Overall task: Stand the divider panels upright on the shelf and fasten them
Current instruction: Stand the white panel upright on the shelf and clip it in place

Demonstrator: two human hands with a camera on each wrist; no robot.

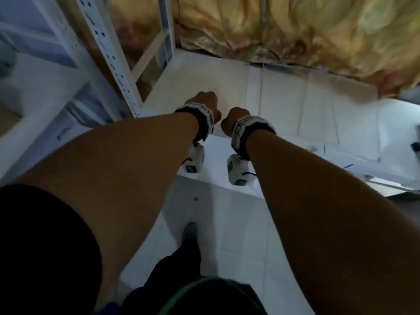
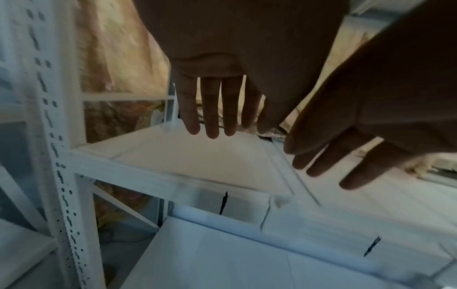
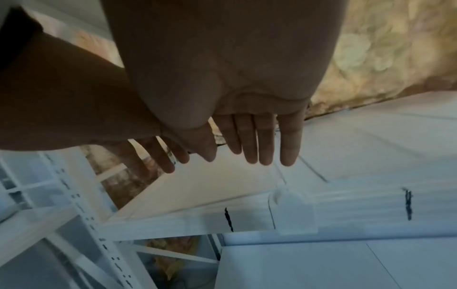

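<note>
While both arms reach out over the white shelf board (image 1: 200, 71), the left hand (image 1: 205, 100) and right hand (image 1: 235, 115) hang side by side above its front edge, each wrist strapped with a camera band. From the wrist views, the left hand's fingers (image 2: 210, 109) are straight and slightly spread, with light showing between them; the right hand's fingers (image 3: 262, 140) are straight and pressed close together. Neither hand holds anything.

Clear divider panels (image 1: 318, 110) stand upright on the shelf to the right of the hands, their edges faint and hard to count. A clear clip (image 3: 291, 211) sits on the shelf's front rail (image 2: 138, 172), with black marks (image 3: 228, 219) on the rail either side of it. A perforated white upright (image 1: 106, 53) rises at the left, and yellow patterned fabric (image 1: 295, 30) hangs behind the rack. Motion blur softens everything.
</note>
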